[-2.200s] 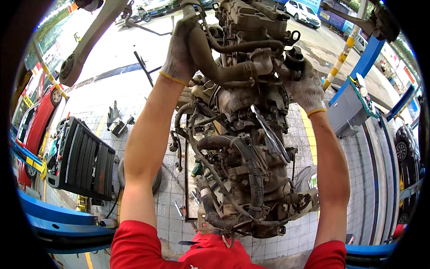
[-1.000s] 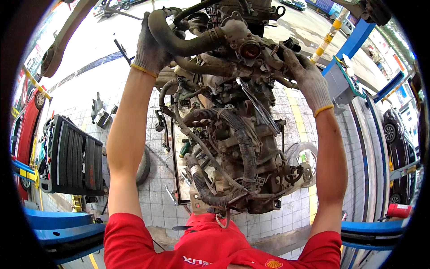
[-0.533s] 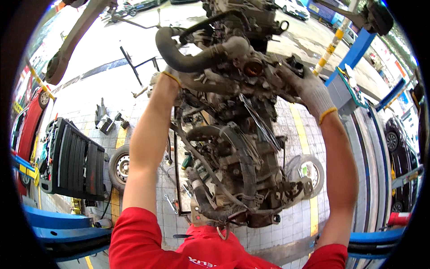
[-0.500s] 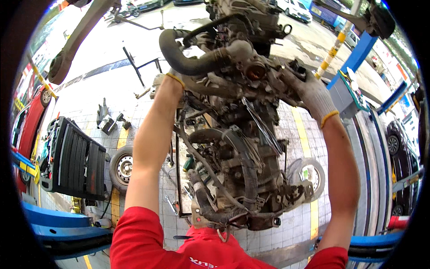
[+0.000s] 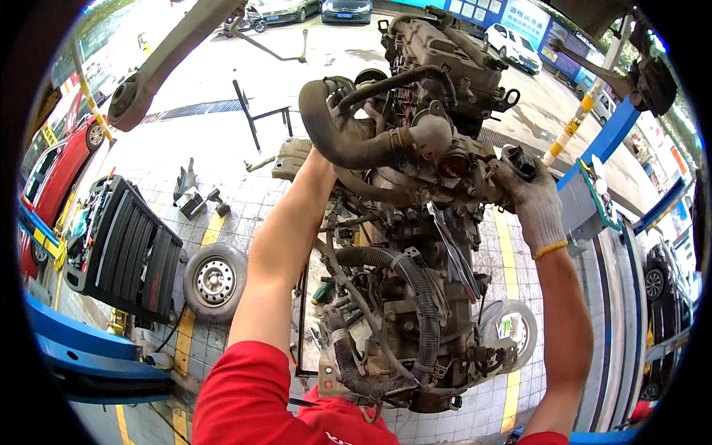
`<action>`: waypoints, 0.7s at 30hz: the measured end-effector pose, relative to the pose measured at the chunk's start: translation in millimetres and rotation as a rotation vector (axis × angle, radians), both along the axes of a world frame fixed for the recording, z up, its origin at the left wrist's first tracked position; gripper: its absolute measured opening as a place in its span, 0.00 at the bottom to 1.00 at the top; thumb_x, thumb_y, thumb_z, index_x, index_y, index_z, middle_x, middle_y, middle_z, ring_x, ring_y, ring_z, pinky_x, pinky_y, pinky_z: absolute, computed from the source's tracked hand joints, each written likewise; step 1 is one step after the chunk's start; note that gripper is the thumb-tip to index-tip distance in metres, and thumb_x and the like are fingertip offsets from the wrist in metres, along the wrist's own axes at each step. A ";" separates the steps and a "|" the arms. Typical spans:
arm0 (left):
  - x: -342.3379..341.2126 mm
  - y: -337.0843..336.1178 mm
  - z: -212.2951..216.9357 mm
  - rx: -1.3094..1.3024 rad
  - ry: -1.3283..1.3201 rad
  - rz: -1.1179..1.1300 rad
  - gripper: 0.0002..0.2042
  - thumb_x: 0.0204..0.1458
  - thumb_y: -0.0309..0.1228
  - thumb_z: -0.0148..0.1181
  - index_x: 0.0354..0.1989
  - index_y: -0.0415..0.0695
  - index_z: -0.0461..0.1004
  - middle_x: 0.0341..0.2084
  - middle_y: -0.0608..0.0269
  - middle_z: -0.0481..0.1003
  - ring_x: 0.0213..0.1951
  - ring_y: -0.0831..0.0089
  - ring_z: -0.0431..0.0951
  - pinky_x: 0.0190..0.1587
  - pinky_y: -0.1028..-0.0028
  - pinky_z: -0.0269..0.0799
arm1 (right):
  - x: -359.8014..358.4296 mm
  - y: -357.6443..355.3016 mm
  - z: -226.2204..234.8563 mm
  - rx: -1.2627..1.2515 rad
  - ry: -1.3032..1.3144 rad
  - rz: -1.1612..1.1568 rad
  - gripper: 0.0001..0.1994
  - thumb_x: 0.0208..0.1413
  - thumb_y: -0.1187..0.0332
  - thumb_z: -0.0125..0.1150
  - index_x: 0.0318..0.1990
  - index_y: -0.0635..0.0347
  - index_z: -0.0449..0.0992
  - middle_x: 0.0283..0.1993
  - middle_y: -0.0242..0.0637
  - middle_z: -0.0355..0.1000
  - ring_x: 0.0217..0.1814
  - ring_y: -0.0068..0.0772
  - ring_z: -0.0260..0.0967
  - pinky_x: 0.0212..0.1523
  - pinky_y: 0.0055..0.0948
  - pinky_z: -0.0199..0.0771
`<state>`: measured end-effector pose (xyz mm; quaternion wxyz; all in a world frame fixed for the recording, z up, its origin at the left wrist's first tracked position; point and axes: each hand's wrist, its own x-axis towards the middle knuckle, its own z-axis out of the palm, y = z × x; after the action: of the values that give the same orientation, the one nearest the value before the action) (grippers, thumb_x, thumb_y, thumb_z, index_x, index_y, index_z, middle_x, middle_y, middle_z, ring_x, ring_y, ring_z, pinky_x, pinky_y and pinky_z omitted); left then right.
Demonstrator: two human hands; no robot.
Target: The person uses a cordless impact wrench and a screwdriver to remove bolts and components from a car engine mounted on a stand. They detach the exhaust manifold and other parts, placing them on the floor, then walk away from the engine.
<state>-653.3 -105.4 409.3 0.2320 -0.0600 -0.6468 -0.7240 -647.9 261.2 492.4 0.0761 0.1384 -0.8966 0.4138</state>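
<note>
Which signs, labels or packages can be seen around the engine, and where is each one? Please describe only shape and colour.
Signboard: top, behind the parked cars; rectangular blue panel with pale squares.
Sticker: on the round white part right of the engine, lower right; small and greenish.
Board: far right edge; narrow, red and white.
No packages can be made out.

Signage and labels, placed relative to the engine (image 5: 415, 222). A blue signboard (image 5: 512, 16) with white panels and white markings stands far beyond the engine's top, at the upper right. A white label (image 5: 510, 326) with green and red print lies inside a round ring just right of the engine's lower end. A narrow red-and-white sign (image 5: 678, 159) hangs well to the right, near the rim.
</note>
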 end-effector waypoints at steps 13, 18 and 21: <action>41.2 -15.5 16.9 0.072 0.083 -0.016 0.13 0.66 0.35 0.54 0.54 0.41 0.73 0.43 0.56 0.80 0.42 0.66 0.81 0.46 0.67 0.81 | 11.6 41.4 5.1 -0.127 0.214 0.380 0.26 0.53 0.68 0.72 0.61 0.40 0.76 0.65 0.43 0.71 0.65 0.42 0.71 0.61 0.38 0.78; 62.2 -8.1 22.2 0.089 0.121 -0.032 0.14 0.67 0.35 0.53 0.54 0.41 0.73 0.43 0.55 0.80 0.41 0.65 0.82 0.45 0.66 0.82 | 34.4 67.8 24.1 -0.353 0.082 0.363 0.34 0.55 0.50 0.72 0.64 0.62 0.72 0.54 0.33 0.77 0.50 0.25 0.78 0.47 0.24 0.80; 69.8 7.3 24.6 0.099 0.143 -0.066 0.14 0.67 0.35 0.52 0.54 0.41 0.73 0.42 0.54 0.80 0.40 0.64 0.82 0.44 0.65 0.82 | 38.5 98.6 18.9 -0.283 0.177 0.255 0.33 0.57 0.47 0.69 0.64 0.58 0.74 0.54 0.33 0.78 0.49 0.21 0.76 0.46 0.24 0.77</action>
<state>-583.6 -98.1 433.9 0.2561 -0.1212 -0.5896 -0.7564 -609.4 359.8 511.3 0.1204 0.2747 -0.7945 0.5281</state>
